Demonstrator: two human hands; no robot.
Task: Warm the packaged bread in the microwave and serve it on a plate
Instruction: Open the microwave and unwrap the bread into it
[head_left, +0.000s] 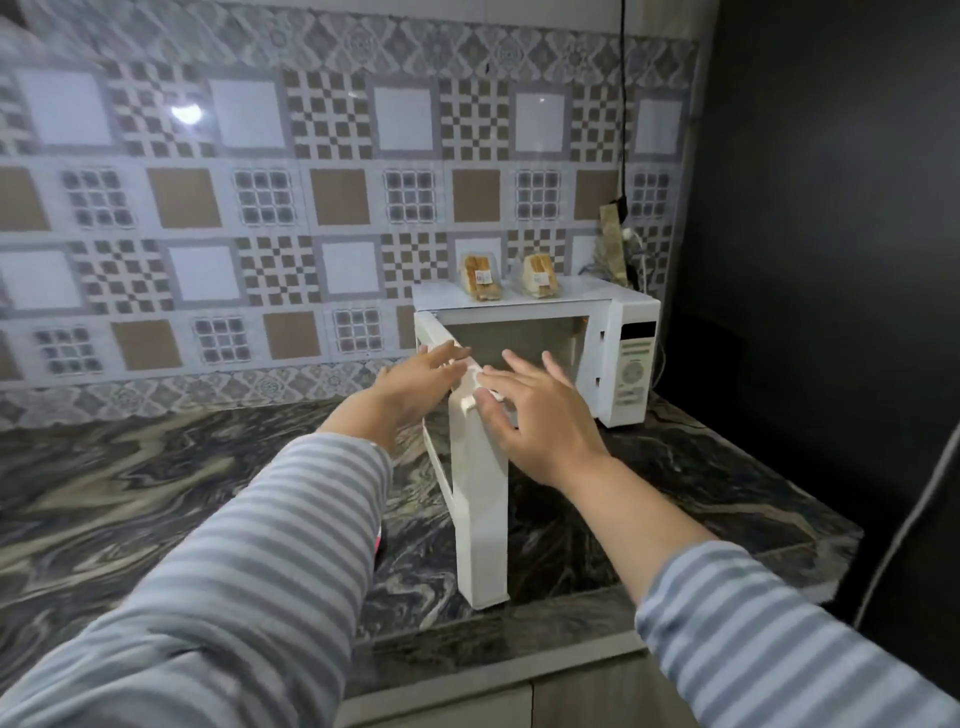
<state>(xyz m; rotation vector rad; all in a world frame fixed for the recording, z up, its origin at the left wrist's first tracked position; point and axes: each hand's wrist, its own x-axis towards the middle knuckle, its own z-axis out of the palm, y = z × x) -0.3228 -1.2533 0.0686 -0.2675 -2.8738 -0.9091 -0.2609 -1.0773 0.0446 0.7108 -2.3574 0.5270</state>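
Note:
A white microwave (631, 358) stands at the back right of the marble counter. Its door (480, 519) is swung open toward me, and the cavity looks bare. Two packaged breads sit on top of the microwave: one on the left (482, 278), one on the right (540, 275). My left hand (415, 384) reaches out with straight fingers on the outer side of the door's top edge. My right hand (535, 410) has spread fingers, with the thumb and palm against the door's top corner. No plate is in view.
The dark marble counter (156, 493) stretches to the left, with a patterned tile wall behind it. A dark wall (831, 208) closes the right side. A black cable (623, 104) hangs down to plugs behind the microwave. The counter's front edge (467, 670) is near me.

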